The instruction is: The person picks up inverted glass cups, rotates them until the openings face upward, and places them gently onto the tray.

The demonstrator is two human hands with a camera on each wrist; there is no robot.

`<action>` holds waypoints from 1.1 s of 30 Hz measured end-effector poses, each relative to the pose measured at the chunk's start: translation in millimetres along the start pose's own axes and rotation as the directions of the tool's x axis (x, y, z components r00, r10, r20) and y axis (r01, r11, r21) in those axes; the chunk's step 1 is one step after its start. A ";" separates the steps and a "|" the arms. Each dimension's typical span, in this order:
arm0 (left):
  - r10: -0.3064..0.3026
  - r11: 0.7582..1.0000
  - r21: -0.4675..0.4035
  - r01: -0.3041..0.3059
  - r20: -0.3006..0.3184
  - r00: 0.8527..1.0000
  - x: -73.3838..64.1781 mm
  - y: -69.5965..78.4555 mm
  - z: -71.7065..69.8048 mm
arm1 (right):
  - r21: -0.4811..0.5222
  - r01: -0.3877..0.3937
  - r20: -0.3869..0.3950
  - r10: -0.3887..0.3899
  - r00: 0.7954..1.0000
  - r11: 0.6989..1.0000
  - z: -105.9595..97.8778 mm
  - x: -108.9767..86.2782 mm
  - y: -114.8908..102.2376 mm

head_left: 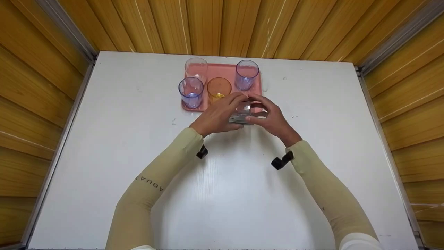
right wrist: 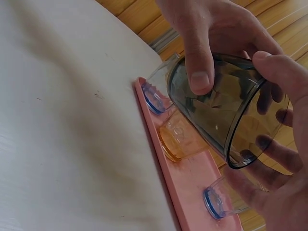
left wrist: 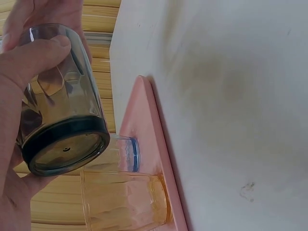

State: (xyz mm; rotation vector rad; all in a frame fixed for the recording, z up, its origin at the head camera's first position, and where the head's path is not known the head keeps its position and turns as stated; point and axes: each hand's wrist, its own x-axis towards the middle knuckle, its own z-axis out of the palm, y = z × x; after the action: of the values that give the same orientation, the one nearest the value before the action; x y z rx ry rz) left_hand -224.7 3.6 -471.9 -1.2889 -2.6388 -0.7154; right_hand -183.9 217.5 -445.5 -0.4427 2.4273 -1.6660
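Note:
A smoke-grey tinted tumbler [head_left: 241,114] is held between both hands over the near right edge of the pink tray [head_left: 229,72]. My left hand [head_left: 217,116] grips its side, thumb [left wrist: 45,57] lying along the wall, with the dark thick base [left wrist: 67,144] facing the left wrist camera. Fingers of my right hand [head_left: 274,119] curl round the rim end, seen close in the right wrist view, where the open rim [right wrist: 248,120] points toward that palm. The tumbler lies tilted in the grip. Beside my left hand, an orange tumbler [head_left: 219,85] stands on the tray.
Two blue-tinted tumblers [head_left: 191,91] [head_left: 247,74] stand on the tray at the near left and far right. A clear tumbler [head_left: 196,67] stands at its far left corner. The white table [head_left: 138,104] is bounded by wood-look walls [head_left: 208,27].

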 end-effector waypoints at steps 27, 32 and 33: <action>-0.047 0.998 0.030 0.050 -0.076 0.996 -3.0 4.1 7.1 | -0.133 -0.042 0.003 0.042 0.999 0.990 -12.8 2.4 -18.9; -0.062 0.998 0.009 0.063 -0.095 0.994 -2.8 4.8 7.6 | -0.151 -0.053 0.012 0.055 0.998 0.987 -15.5 5.9 -24.8; -0.067 0.998 0.003 0.067 -0.098 0.993 -2.5 4.9 7.7 | -0.154 -0.057 0.015 0.060 0.998 0.986 -16.3 6.8 -26.2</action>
State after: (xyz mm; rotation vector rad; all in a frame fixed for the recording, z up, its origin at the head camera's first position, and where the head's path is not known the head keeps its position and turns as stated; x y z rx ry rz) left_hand -218.6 8.0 -477.7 -1.1379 -2.6147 -0.7585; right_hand -191.3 220.8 -415.0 -0.4018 2.5390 -1.4505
